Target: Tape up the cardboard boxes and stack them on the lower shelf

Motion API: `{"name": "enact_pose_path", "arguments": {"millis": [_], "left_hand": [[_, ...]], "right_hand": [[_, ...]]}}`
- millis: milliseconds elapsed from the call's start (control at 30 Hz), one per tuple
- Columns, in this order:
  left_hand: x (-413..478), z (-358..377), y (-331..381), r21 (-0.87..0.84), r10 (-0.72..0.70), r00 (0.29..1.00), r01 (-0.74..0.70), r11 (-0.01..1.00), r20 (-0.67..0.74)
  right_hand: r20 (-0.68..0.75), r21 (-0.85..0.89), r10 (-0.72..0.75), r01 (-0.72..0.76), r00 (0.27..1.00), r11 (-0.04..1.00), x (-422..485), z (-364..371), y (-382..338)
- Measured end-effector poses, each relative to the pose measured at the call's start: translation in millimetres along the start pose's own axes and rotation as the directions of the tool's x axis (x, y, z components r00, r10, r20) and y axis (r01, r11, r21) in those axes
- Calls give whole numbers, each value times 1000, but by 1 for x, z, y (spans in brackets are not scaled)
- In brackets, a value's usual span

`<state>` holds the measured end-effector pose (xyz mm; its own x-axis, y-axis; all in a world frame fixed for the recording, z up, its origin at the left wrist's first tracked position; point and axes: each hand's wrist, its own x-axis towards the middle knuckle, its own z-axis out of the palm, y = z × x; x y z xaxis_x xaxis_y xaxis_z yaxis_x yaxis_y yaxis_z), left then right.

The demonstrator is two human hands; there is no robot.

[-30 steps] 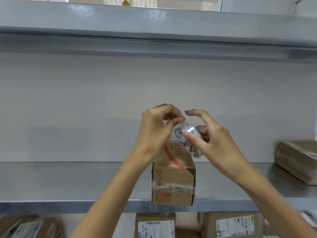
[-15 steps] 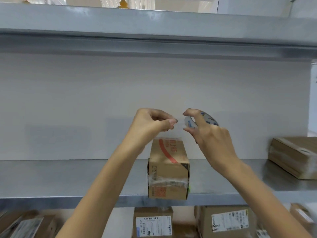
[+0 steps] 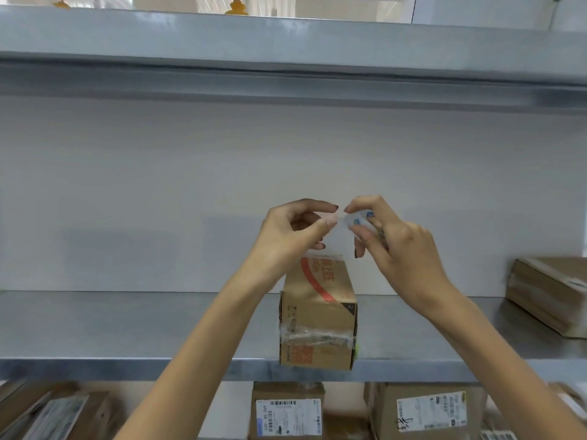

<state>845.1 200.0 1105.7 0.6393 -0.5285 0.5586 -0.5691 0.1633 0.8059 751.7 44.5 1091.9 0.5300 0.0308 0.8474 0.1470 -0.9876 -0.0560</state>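
A small cardboard box [image 3: 317, 312] stands upright at the near edge of the middle metal shelf [image 3: 127, 328], about the centre of the view, its front face slightly overhanging the shelf lip. It has red print on its top and front, and a band of clear tape runs across the front face. Both hands are raised above the far end of the box, not touching it. The right hand [image 3: 400, 249] grips a small roll of tape [image 3: 359, 221], with the thumb and curled fingers closed around it; the roll shows only as a pale patch with blue marks between the fingers. The left hand [image 3: 295, 230] is just beside it on the left, fingers curled, with the thumb and forefinger tips brought up to the edge of the roll. The spot is blurred, so it cannot be told whether they pinch the loose end of the tape. Well to the right on the same shelf lies a flat brown box [image 3: 552, 293], tilted and cut off by the edge of the view. On the lower shelf, below the near lip, sit more cardboard boxes: one with a white barcode label [image 3: 287, 411] directly under the small box, another labelled one [image 3: 428, 411] to its right, and a tilted one [image 3: 47, 414] at the far left. An upper shelf [image 3: 286, 42] spans the top.
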Motion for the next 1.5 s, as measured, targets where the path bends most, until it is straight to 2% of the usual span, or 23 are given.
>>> {"name": "enact_pose_path", "arguments": {"millis": [100,167,300,433,600,667,767,833,900,1033,1233,1367,1500], "left_hand": [[-3,6,-3,134,85,996,-87,987,20],[-7,11,-4,162,133,990,-140,977,56],[-10,18,-6,212,235,971,-222,952,-40],[-10,20,-5,206,270,952,-238,949,-142],[-13,24,-10,353,300,923,-205,913,-240],[-15,27,-12,304,270,920,-180,936,-286],[-16,25,-12,96,92,941,-64,993,-326],[-14,20,-10,-53,-55,958,42,998,-281],[-13,15,-7,-99,-138,968,119,988,-208],[-10,10,-5,-60,-168,973,160,985,-157],[-7,1,-5,47,-265,964,266,963,-21],[-4,-3,-5,172,-248,969,242,955,17],[-2,-3,-12,211,-52,999,53,976,-11]], "right_hand": [[23,81,18,-20,1000,997,-4,6,2],[25,105,33,-35,999,994,-5,10,3],[9,141,74,-74,997,987,-7,13,3],[25,102,81,-83,996,991,-6,13,0],[14,-85,72,-71,997,994,-6,14,-4],[-13,-137,58,-59,998,989,-4,15,-4],[-68,-203,-20,6,997,979,-1,17,-4],[-73,-223,-82,64,994,973,-1,18,-5],[-77,-243,-140,117,987,963,-1,19,-6],[-133,-263,-246,205,960,943,1,20,-8],[-134,-341,-310,250,941,906,6,15,-10],[-97,-259,-222,191,970,947,6,16,-10],[-116,-187,-68,46,991,981,6,17,-11]]}}
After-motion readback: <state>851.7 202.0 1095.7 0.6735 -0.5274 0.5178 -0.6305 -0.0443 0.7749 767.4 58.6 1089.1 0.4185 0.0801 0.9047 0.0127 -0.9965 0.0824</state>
